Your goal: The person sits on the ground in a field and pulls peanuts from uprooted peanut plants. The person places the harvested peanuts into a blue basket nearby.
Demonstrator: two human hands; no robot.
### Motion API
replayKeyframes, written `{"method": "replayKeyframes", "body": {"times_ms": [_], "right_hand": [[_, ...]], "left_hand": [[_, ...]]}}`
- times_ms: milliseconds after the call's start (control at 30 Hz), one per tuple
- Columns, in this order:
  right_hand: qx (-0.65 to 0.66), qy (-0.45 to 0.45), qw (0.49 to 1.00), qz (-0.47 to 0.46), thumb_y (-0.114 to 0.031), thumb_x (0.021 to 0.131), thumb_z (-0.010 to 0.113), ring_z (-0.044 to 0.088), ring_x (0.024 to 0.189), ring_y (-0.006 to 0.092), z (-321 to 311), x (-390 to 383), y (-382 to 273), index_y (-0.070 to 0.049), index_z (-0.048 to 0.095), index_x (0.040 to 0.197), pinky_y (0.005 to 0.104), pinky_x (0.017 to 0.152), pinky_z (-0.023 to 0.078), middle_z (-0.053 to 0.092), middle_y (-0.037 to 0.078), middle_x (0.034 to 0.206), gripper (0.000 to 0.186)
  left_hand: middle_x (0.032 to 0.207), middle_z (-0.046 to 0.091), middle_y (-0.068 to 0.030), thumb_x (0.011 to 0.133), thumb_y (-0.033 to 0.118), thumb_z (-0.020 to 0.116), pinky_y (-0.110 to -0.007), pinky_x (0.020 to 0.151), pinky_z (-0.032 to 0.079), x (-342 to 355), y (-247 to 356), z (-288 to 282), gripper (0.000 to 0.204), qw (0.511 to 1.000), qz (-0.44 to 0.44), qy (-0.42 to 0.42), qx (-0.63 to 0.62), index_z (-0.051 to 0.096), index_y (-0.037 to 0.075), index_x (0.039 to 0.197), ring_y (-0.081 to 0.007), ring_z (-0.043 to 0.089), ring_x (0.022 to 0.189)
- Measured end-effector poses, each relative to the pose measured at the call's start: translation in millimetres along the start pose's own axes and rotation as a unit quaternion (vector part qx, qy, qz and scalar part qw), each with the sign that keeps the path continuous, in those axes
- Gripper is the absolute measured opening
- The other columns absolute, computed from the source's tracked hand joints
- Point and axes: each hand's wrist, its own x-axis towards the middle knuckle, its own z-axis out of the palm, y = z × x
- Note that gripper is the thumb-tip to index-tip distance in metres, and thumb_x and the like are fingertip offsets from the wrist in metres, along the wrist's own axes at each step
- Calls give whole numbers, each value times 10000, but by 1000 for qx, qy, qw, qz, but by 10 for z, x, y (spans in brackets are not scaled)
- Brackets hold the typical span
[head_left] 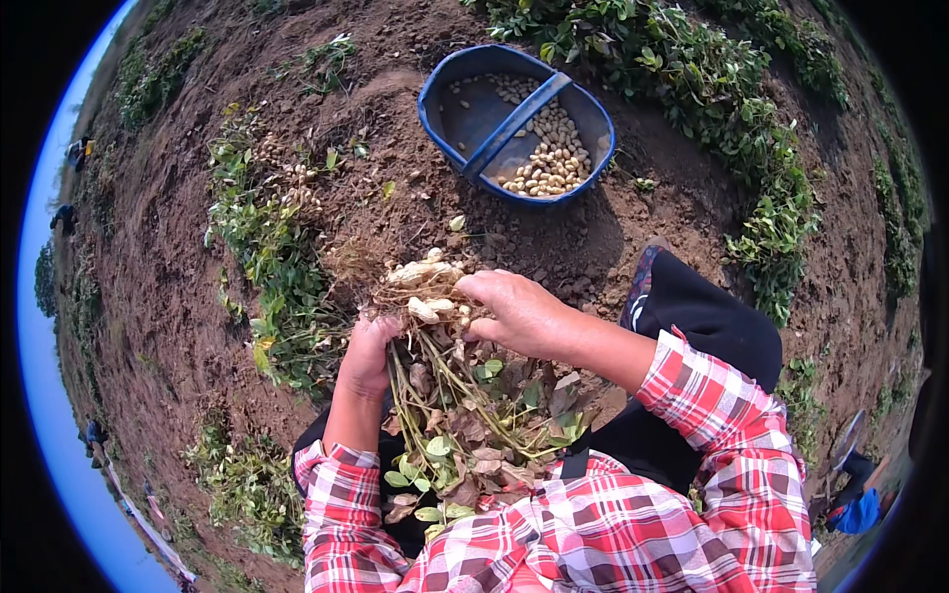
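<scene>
An uprooted peanut plant (450, 395) lies across my lap, its leafy stems toward my body and its roots pointing away. My left hand (366, 358) is closed around the plant at the base of its stems, below the roots. Pale peanut pods (427, 275) cluster among the brown roots between my two hands. From the right, my right hand (519, 316) reaches in with curled fingers gripping at the pods; the fingertips are partly hidden. Beyond my hands, a blue basket (431, 117) with a handle across it holds loose peanuts (554, 153), mostly on its right side.
Pulled peanut plants (272, 287) lie in a row at my left, some with pods showing. A green leafy row (761, 168) curves along the right. Brown soil (381, 148) surrounds the basket. A blue object (858, 512) sits at the far lower right.
</scene>
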Motion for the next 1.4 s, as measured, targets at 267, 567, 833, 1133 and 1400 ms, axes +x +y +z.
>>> {"method": "replayKeyframes", "body": {"times_ms": [267,567,833,1133,1400], "right_hand": [[190,-88,975,74,-305,783,751,640,867,297,-150,16,-59,9,605,973,412,753,476,644,187,863,395],[147,-116,982,25,-170,891,546,646,811,335,70,-8,-46,-54,640,1064,433,739,497,666,185,879,228],[-164,-131,963,-171,-93,722,604,629,782,306,-124,-118,-124,-56,668,743,397,711,516,619,133,717,77],[-221,-155,942,-199,-98,758,590,636,788,264,-373,-256,-346,-87,686,795,372,717,513,634,87,722,103],[-452,173,872,-79,-132,777,637,649,844,261,-888,-65,22,-55,638,865,376,715,515,626,103,836,117]], "left_hand": [[1156,638,-209,797,271,693,-413,881,556,13,-62,-79,642,1000,14,-8,3,484,-84,1289,-297,660,1004],[967,670,-178,801,340,700,-408,778,581,-107,23,161,578,998,-21,-62,3,544,-70,1177,-291,673,886],[870,648,-64,844,131,610,-283,546,513,-172,27,515,250,991,-124,52,26,602,22,1068,-138,602,645],[923,645,-14,833,128,633,-264,625,491,-171,71,505,305,983,-147,-59,91,620,54,1129,-102,586,735],[837,636,-45,855,124,614,-277,556,498,-125,142,461,221,994,-88,26,65,611,34,1057,-134,594,638]]}}
